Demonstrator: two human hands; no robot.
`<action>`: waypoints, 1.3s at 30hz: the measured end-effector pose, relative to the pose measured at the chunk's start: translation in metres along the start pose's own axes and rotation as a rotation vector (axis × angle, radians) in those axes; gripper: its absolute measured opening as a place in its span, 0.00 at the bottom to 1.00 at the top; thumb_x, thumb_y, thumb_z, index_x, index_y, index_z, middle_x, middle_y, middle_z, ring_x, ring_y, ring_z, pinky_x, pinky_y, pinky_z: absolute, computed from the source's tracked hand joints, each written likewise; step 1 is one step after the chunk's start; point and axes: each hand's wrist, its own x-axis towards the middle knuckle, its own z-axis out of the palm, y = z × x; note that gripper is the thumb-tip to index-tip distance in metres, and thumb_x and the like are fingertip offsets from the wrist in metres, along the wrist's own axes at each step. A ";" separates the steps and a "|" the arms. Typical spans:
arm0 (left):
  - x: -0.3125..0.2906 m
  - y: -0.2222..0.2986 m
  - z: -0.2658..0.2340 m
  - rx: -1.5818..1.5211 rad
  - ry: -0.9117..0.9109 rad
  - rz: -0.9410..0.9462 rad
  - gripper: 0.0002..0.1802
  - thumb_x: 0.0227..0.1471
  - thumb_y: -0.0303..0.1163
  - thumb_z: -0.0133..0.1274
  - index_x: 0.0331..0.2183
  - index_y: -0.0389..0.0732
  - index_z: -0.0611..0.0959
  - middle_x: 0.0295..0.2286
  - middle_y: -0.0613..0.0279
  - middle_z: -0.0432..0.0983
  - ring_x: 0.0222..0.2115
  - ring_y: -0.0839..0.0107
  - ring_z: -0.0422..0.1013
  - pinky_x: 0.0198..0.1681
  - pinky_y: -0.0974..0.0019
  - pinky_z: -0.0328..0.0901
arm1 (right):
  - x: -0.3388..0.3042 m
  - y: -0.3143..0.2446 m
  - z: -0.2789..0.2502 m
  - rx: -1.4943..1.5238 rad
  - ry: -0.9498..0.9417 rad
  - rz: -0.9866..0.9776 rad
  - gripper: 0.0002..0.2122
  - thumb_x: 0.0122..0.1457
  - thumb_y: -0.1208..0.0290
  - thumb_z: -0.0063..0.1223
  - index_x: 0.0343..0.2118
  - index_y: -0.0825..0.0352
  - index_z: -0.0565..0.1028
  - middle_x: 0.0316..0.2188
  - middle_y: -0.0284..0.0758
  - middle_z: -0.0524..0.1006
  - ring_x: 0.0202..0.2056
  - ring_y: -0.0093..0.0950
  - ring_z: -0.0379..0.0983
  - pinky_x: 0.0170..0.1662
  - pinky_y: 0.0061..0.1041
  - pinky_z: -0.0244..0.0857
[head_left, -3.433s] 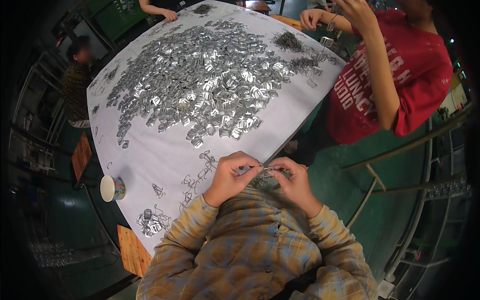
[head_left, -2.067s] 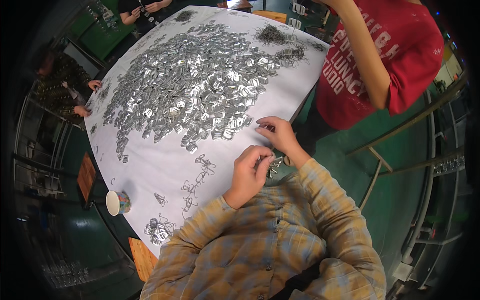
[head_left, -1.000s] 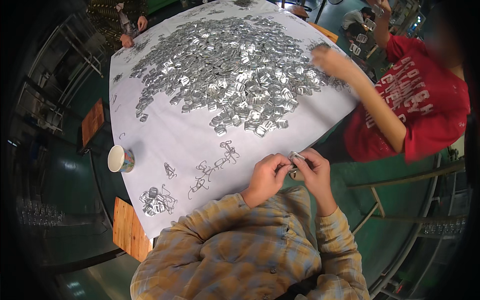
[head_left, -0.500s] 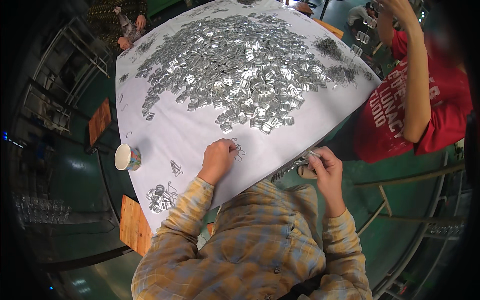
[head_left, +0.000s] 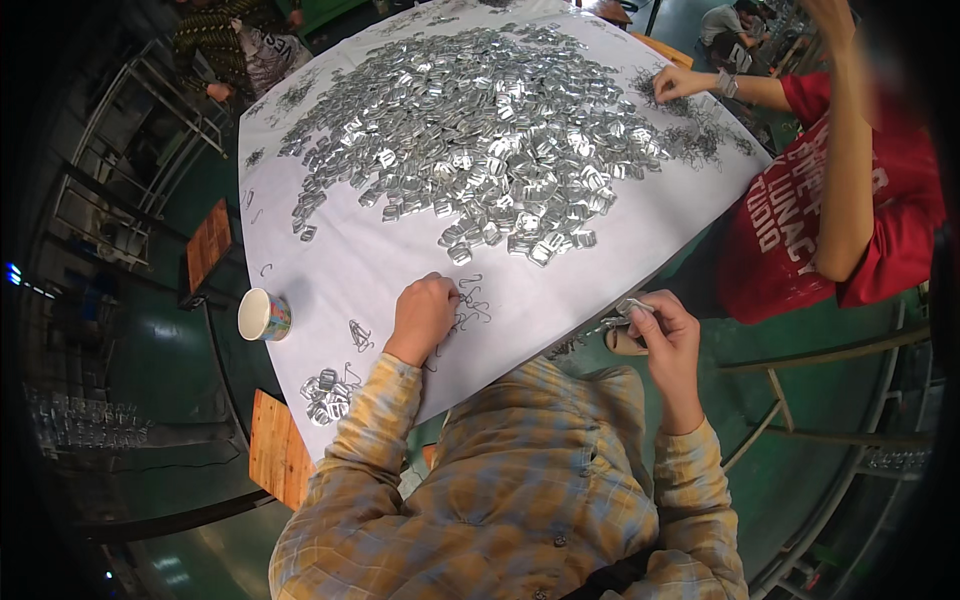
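My left hand [head_left: 424, 318] rests on the white-covered table with its fingers curled down in a pinch. Beside its fingertips lie several thin wire hooks [head_left: 472, 308]; whether one is between the fingers is hidden. Off the table's near right edge, my right hand [head_left: 670, 335] grips a shiny metal buckle [head_left: 630, 306] between thumb and fingers. A large heap of similar silvery buckles [head_left: 480, 140] covers the middle and far part of the table. A small pile of buckles [head_left: 327, 396] lies left of my left forearm, with a few hooks [head_left: 360, 335] just beyond it.
A paper cup [head_left: 265, 315] stands at the table's left edge. Dark wire hooks [head_left: 695, 140] lie in clumps at the far right. A co-worker in a red shirt [head_left: 800, 220] reaches over there; another person [head_left: 235, 50] is at the far left. Wooden stools [head_left: 278, 450] flank the table.
My left hand has shifted slightly left, uncovering more hooks on its right. My right hand has barely moved. The red-shirted co-worker has lowered one hand to the far-right hooks.
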 end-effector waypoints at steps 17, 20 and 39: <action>0.027 0.001 -0.003 -0.289 -0.235 0.170 0.02 0.43 0.25 0.52 0.23 0.36 0.77 0.25 0.60 0.75 0.25 0.69 0.71 0.27 0.67 0.65 | 0.000 -0.004 -0.002 0.019 -0.015 0.051 0.04 0.54 0.77 0.54 0.29 0.73 0.75 0.25 0.29 0.70 0.25 0.16 0.68 0.28 0.14 0.62; 0.032 -0.006 -0.011 -0.670 -0.431 -0.077 0.04 0.49 0.27 0.51 0.28 0.36 0.77 0.26 0.63 0.75 0.24 0.79 0.68 0.26 0.74 0.63 | 0.001 -0.001 -0.001 0.012 -0.037 0.054 0.05 0.54 0.76 0.54 0.29 0.73 0.75 0.25 0.29 0.70 0.25 0.16 0.68 0.28 0.15 0.62; 0.038 0.018 -0.028 -0.660 -0.493 0.065 0.02 0.49 0.23 0.52 0.30 0.37 0.77 0.24 0.72 0.72 0.23 0.85 0.64 0.26 0.78 0.60 | 0.001 0.002 0.013 -0.012 -0.114 0.036 0.05 0.54 0.77 0.54 0.30 0.74 0.74 0.25 0.30 0.70 0.25 0.17 0.67 0.28 0.16 0.60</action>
